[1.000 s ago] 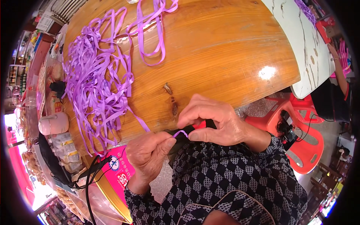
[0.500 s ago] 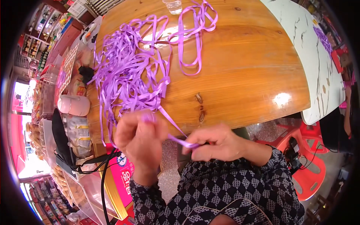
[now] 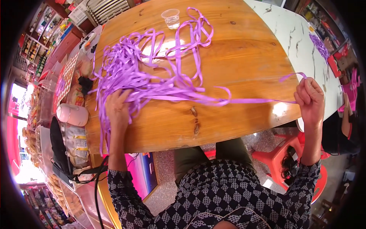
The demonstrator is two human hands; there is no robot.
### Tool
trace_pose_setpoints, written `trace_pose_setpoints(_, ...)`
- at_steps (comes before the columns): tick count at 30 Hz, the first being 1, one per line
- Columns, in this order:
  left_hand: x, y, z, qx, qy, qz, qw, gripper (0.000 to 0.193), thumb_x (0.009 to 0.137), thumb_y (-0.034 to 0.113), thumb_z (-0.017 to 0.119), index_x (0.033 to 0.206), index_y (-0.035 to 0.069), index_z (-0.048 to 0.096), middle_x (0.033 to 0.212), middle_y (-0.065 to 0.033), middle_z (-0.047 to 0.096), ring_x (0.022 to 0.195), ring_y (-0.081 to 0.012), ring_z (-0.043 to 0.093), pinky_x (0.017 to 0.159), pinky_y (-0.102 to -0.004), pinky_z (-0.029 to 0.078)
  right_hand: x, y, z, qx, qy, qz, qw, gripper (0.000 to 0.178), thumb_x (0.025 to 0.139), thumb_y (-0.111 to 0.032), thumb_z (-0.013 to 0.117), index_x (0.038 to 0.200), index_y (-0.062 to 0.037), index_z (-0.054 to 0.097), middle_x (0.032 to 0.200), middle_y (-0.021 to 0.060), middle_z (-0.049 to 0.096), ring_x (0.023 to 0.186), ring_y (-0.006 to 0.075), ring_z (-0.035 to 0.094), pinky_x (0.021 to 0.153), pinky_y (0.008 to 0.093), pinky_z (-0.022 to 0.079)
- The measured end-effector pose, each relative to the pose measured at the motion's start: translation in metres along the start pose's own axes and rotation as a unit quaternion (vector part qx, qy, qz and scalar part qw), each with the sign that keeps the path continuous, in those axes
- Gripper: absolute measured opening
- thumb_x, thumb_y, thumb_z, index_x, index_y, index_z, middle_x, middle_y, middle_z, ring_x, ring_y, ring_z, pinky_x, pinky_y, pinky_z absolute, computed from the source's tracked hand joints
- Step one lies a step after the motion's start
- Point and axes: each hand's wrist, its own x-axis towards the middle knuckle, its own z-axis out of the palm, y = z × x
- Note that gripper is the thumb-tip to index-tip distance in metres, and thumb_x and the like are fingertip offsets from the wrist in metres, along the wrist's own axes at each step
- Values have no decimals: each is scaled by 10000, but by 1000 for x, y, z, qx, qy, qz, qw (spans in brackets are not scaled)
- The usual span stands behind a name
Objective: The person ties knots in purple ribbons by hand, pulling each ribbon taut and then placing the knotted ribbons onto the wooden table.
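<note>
A tangled heap of purple ribbon covers the left part of the wooden table. On the heap's near side rests my left hand, its fingers apart and pressed down onto the loops, with the fingertips partly lost among them. Out at the right edge of the table, my right hand is closed in a pinch on the ribbon. From there one strand stretches nearly straight and taut back to the heap, and a short loose end curls up beyond the fingers.
A clear plastic cup stands at the table's far side, near a loop of ribbon. A pink lidded container and a black strap are beyond the left edge. A white marbled table adjoins on the right. Red stools stand below.
Both hands were close together at the near edge with ribbon between them. Now the right has swung far right, drawing a strand out, and the left has moved onto the heap.
</note>
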Motion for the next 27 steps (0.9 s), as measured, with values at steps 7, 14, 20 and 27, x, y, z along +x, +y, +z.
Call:
trace_pose_setpoints(7,26,-55,14,159,24,-116,980,263,754,133,602,1006,163,669,940,-81,634,862,-295,558,767,-383,435,-8,-17,-67,-17,77,10,997,149,934,-115,463,847,-7,517,557,-67,294,448,22,231,408,189,193)
trace_pose_setpoints(14,40,23,-32,153,1,-42,987,343,699,84,580,1034,93,652,956,-120,651,927,-303,583,778,-413,444,-19,-4,1,-174,-8,81,981,133,873,-106,536,846,12,592,607,-29,468,467,24,359,425,185,245)
trace_pose_setpoints(20,51,152,-75,-277,38,69,958,455,701,24,629,1152,8,578,1100,-127,599,1054,-245,546,923,-352,404,-5,18,106,-208,-283,133,927,152,833,-169,610,810,-20,631,641,-1,555,516,42,473,441,192,329)
trace_pose_setpoints(27,38,199,-88,-559,-174,-77,807,324,757,18,683,1073,-1,614,943,-52,633,813,-121,588,743,-239,464,10,24,164,-131,-384,50,913,136,817,-136,599,821,-3,626,643,14,584,558,67,543,503,200,414)
